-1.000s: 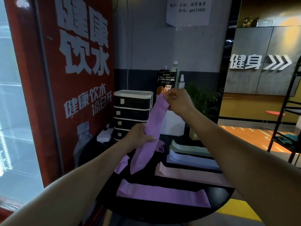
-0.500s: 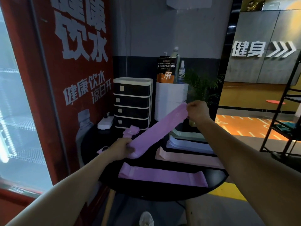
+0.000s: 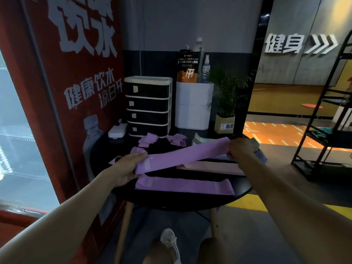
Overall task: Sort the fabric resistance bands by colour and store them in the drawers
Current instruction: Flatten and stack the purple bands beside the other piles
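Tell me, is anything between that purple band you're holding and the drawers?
Yes. Crumpled purple fabric bands lie on the round black table before the black four-drawer unit, and every drawer is closed. Both hands, left hand and right hand, hold the stretched purple fabric band.

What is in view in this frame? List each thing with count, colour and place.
held band: 1, purple, stretched between both hands above the table
flat purple band: 1, purple, table front
pink band: 1, pale pink, behind it
crumpled bands: several, purple, before the drawers
drawer unit: 1, black with cream frame, four shut drawers, table back
table: 1, black, round
white box: 1, right of drawers
potted plant: 1, green
left hand: holds the band's left end
right hand: grips the right end
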